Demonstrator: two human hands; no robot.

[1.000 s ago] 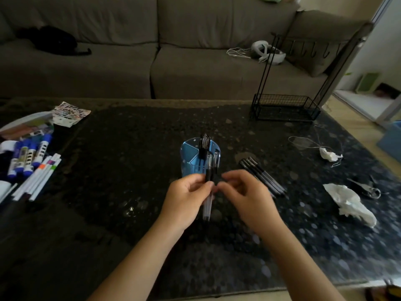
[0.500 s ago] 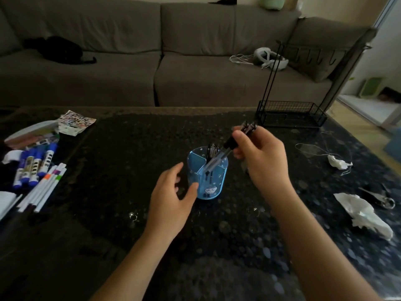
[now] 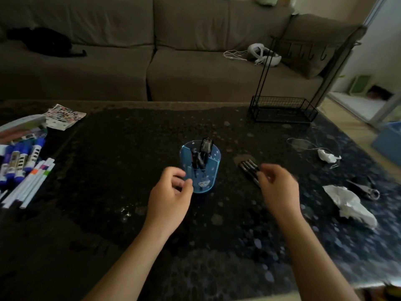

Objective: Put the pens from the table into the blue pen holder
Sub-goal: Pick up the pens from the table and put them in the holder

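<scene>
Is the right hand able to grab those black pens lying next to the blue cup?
Probably yes. The right hand hangs just over the near end of the bundle of black pens on the dark speckled table, fingers loose, with nothing between them.

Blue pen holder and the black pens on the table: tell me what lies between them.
Nothing. In the head view, the stretch between the holder and the black pens is bare dark table; the right hand sits at the pens' near end.
</scene>
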